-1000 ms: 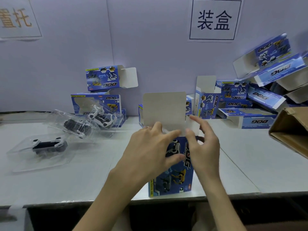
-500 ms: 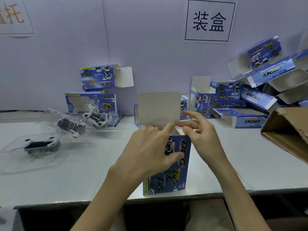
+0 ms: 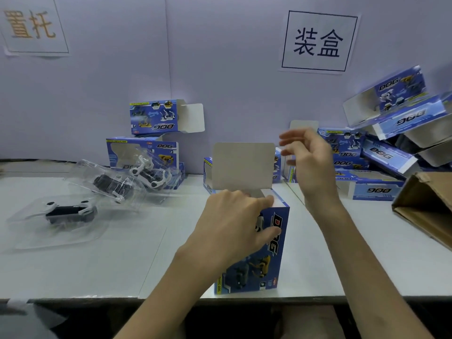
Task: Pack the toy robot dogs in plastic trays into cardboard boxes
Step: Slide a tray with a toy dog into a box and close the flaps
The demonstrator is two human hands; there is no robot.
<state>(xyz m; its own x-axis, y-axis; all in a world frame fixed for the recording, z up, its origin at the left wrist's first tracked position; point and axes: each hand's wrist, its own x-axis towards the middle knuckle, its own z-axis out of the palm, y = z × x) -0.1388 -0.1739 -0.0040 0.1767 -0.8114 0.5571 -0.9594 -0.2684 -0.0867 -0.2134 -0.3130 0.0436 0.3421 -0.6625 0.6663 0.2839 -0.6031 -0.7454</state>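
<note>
Box [image 3: 266, 270]: upright on surface [image 3: 122, 265], lid flap [image 3: 244, 165] up, gripped by left hand [image 3: 234, 223]. Right hand [image 3: 313, 167]: raised, fingers [image 3: 289, 137] loosely spread, holding nothing.

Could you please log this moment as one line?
left hand: grips upright blue cardboard box; grey top flap: open; right hand: raised, empty; toy dog in clear plastic tray: on white table
</note>
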